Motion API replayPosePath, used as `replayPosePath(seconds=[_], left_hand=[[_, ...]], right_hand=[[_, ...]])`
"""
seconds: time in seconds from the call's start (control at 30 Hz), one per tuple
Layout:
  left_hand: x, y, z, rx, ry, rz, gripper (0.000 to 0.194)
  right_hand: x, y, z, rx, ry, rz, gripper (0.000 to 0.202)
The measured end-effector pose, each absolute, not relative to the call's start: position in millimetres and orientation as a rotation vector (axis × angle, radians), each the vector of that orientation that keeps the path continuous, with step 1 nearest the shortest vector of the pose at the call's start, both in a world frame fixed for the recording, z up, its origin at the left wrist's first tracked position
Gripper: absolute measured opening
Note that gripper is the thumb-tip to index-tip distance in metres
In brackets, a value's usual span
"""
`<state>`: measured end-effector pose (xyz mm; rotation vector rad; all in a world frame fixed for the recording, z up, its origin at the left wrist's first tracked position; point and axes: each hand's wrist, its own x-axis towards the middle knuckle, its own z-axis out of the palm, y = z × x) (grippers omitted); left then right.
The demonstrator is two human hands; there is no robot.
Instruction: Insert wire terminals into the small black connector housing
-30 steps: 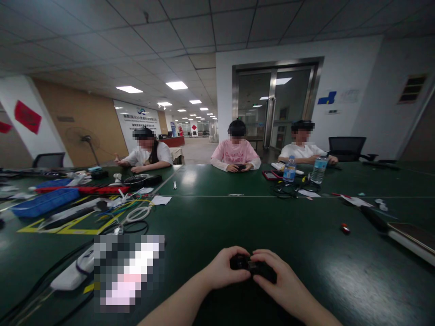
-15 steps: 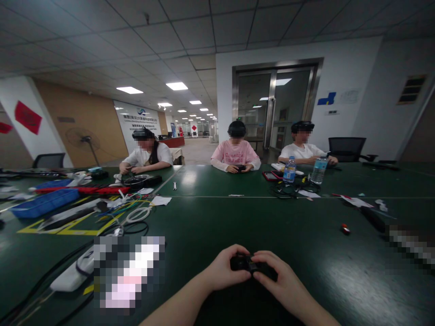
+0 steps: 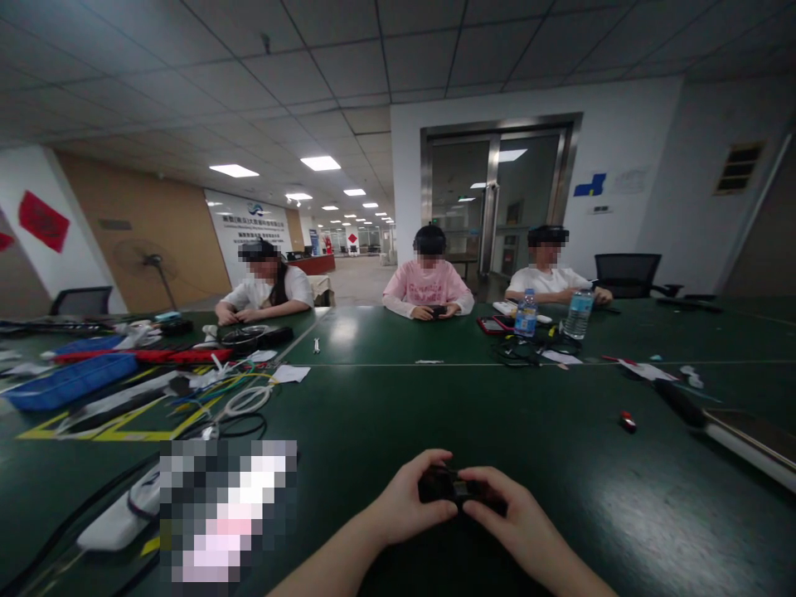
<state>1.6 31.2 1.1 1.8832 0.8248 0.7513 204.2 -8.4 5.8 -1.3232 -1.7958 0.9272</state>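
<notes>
Low in the middle of the head view, a small black object (image 3: 461,489) is held between both hands just above the green table. Its exact kind cannot be made out, as fingers and dark shade cover much of it. My left hand (image 3: 411,499) grips its left end, thumb along the near side and fingers over the far side. From the other end my right hand (image 3: 511,516) holds it, fingertips on top and thumb at the near edge. The two thumbs almost meet in the middle.
To the left lie a white power strip (image 3: 115,518), a pixelated bright screen, tangled cables (image 3: 245,401) and a blue tray (image 3: 75,381). On the right are a small red item (image 3: 628,421) and water bottles (image 3: 579,313). Three people wearing headsets sit across the green table (image 3: 361,406).
The whole scene has shifted slightly left and down with the camera's turn. Both hands keep the same hold on the black object, with hardly any visible finger movement.
</notes>
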Motion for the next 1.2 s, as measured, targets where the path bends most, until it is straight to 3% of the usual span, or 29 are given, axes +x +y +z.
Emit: replayPosePath(seconds=[0.33, 0.83, 1.03, 1.2], left_hand=[[3.6, 30.7, 5.1, 1.982, 0.724, 0.811, 0.025], [3.7, 32.3, -1.5, 1.965, 0.758, 0.852, 0.028], [4.5, 30.5, 1.8, 1.943, 0.779, 0.865, 0.023], [4.4, 29.1, 5.8, 1.943, 0.785, 0.855, 0.019]], right_hand=[[205.0, -8.3, 6.0, -1.372, -1.797, 0.906, 0.031], [205.9, -7.0, 2.9, -1.339, -1.775, 0.947, 0.029], [204.4, -9.1, 6.5, -1.315, -1.766, 0.951, 0.012], [203.9, -9.2, 6.9, -1.291, -1.762, 0.946, 0.009]])
